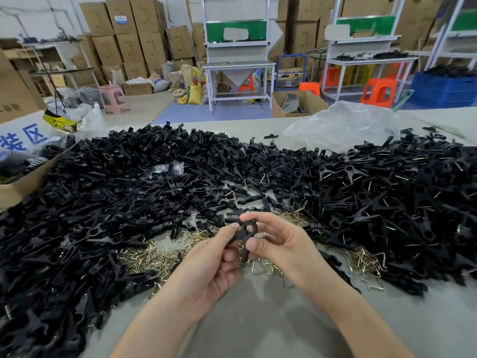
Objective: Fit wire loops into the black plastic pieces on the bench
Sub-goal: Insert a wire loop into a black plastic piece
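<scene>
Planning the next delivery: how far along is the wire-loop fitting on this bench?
Done: the right-hand heap of black plastic pieces shows wire in many, so those look fitted. In hand: the left hand and right hand pinch one black plastic piece; whether its loop is in, I cannot tell. Left: the larger bare black heap at left and loose brass-coloured wire loops on the grey bench. Likely under half done.

Stacked cartons [124,34], white workbenches [238,65], stools [378,91].

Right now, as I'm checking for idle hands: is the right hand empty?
No, the right hand pinches a black piece that the left hand also holds.
</scene>
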### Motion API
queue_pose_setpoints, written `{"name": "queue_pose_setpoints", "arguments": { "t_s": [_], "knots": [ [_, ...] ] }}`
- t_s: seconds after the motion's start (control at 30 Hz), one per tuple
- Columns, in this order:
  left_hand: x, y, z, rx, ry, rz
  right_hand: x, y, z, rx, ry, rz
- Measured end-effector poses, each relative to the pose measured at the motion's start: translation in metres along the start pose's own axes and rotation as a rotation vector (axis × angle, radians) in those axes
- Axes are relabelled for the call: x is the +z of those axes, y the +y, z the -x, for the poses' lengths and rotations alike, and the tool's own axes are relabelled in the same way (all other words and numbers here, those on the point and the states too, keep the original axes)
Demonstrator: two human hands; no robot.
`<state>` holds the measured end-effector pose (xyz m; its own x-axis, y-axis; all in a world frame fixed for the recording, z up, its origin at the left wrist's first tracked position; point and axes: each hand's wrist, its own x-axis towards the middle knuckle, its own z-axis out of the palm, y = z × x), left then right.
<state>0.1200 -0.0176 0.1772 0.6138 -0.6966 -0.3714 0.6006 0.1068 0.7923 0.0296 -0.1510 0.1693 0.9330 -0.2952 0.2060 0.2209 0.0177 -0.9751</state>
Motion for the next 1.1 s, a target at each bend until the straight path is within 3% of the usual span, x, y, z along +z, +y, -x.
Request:
{"name": "queue_pose_setpoints", "arguments": {
  "t_s": [0.13,0.2,0.3,0.37,0.43,0.5,0.7,0.97,1.1],
  "knots": [
    [0.004,0.001,0.005,0.071,0.040,-0.114,-0.002,0.001,-0.001,-0.037,0.039,0.002],
    [0.002,0.000,0.007,0.278,0.099,-0.270,-0.008,-0.001,-0.002,-0.062,0.125,-0.010],
    [-0.011,-0.004,0.007,0.795,0.252,-0.966,-0.019,-0.001,-0.004,-0.076,0.293,-0.077],
    [-0.017,-0.005,0.006,1.000,0.327,-1.422,-0.023,0.000,-0.006,-0.078,0.388,-0.122],
    [-0.020,-0.008,0.002,0.872,0.322,-1.733,-0.022,0.002,-0.007,-0.070,0.431,-0.127],
    [-0.025,-0.011,-0.002,0.708,0.300,-1.888,-0.021,0.003,-0.007,-0.057,0.448,-0.121],
    [-0.023,-0.008,-0.005,0.778,0.342,-1.784,-0.020,0.007,-0.007,-0.021,0.464,-0.079],
    [-0.018,-0.002,0.004,0.870,0.444,-1.260,-0.020,0.007,-0.008,-0.029,0.461,-0.078],
    [-0.020,-0.001,0.002,0.863,0.473,-1.146,-0.020,0.006,-0.007,-0.026,0.450,-0.061]
  ]
}}
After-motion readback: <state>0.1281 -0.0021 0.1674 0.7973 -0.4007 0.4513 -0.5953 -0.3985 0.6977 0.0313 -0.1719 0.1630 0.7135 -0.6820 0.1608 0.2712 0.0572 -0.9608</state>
